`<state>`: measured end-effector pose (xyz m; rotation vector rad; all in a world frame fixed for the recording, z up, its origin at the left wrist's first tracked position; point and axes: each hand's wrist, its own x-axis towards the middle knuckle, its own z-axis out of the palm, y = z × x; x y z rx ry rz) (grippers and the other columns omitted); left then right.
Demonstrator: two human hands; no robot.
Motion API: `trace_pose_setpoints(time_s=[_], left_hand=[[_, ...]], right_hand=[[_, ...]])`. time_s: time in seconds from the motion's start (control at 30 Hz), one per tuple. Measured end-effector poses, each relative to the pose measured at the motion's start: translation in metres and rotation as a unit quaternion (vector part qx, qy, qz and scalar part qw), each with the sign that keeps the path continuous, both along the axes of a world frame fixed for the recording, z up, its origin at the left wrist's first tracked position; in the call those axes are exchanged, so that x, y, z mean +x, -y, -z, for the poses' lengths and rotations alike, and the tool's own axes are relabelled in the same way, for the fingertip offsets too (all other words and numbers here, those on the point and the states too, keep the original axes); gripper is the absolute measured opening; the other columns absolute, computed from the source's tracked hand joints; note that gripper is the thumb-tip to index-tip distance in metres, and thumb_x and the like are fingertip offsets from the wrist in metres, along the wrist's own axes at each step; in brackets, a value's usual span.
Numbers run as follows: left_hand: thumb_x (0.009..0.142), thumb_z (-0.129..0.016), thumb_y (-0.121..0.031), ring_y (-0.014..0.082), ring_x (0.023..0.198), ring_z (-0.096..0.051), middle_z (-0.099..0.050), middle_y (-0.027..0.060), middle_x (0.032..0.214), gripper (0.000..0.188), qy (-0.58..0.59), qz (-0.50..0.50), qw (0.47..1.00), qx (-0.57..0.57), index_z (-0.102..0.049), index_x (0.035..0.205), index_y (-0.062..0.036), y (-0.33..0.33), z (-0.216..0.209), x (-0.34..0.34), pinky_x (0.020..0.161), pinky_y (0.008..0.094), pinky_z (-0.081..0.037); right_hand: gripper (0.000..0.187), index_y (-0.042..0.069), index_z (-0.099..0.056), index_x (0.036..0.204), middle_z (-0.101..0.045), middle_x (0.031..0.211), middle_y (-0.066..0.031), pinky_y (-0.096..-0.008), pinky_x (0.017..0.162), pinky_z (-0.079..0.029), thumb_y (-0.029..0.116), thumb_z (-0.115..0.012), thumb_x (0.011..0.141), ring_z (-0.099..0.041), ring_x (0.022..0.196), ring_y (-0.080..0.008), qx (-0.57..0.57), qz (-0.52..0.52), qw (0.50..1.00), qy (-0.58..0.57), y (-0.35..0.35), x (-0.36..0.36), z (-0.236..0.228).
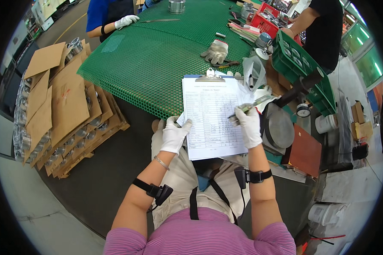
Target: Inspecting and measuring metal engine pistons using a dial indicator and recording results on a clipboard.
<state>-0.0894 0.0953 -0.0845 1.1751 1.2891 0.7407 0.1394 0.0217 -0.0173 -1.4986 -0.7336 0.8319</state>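
A clipboard (188,77) with a metal clip (210,75) at its top rests at the near edge of the green-covered table, holding printed table sheets (208,114) partly filled in by hand. My left hand (175,135), in a white glove, is closed on the left edge of the sheets and board, thumb on top. My right hand (249,126), also gloved, is closed around a slim pen (232,116) whose tip points at the right columns of the form. Beyond the clip lie a pair of grey-white work gloves (216,52) and pliers (226,64).
Right of the board are a dial gauge (303,110) on a stand, a round metal plate (279,127), a red-brown folder (304,151) and a green crate (300,63) of metal parts. Cardboard-layered metal parts (68,106) stand at left. Two people are at the table's far side.
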Motion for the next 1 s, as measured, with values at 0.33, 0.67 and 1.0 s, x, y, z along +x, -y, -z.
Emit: trace_pose_setpoints(time_s=[0.33, 0.67, 1.0], left_hand=[[0.085, -0.075, -0.020, 0.0097, 0.075, -0.064, -0.069, 0.0095, 0.090, 0.054, -0.042, 0.008, 0.999, -0.004, -0.045, 0.121, 0.0071, 0.009, -0.043, -0.001, 0.064, 0.0244, -0.051], [0.087, -0.074, -0.019, 0.0083, 0.071, -0.061, -0.065, 0.0087, 0.086, 0.058, 0.111, 0.005, 0.994, -0.007, -0.039, 0.123, 0.0115, 0.001, 0.008, -0.001, 0.061, 0.0221, -0.049], [0.086, -0.074, -0.015, 0.0078, 0.069, -0.061, -0.067, 0.0084, 0.087, 0.052, 0.115, -0.014, 0.993, -0.008, -0.042, 0.120, 0.0088, -0.001, 0.013, 0.001, 0.058, 0.0213, -0.049]], right_hand=[[0.025, 0.008, -0.049, 0.083, -0.051, 0.070, 0.0038, -0.0225, 0.057, -0.046, 0.015, -0.072, 0.086, -0.053, 0.063, -0.0059, 0.063, 0.066, 0.996, -0.007, -0.031, -0.015, 0.036], [0.032, 0.011, -0.041, 0.068, -0.042, 0.062, 0.0050, -0.0239, 0.050, -0.034, 0.001, -0.067, 0.083, -0.037, 0.055, -0.0047, 0.063, 0.087, 0.989, 0.099, -0.031, -0.009, 0.060], [0.026, 0.008, -0.047, 0.067, -0.045, 0.062, 0.0030, -0.0256, 0.052, -0.036, 0.000, -0.066, 0.082, -0.039, 0.056, -0.0077, 0.060, 0.109, 0.982, 0.139, -0.036, -0.009, 0.078]])
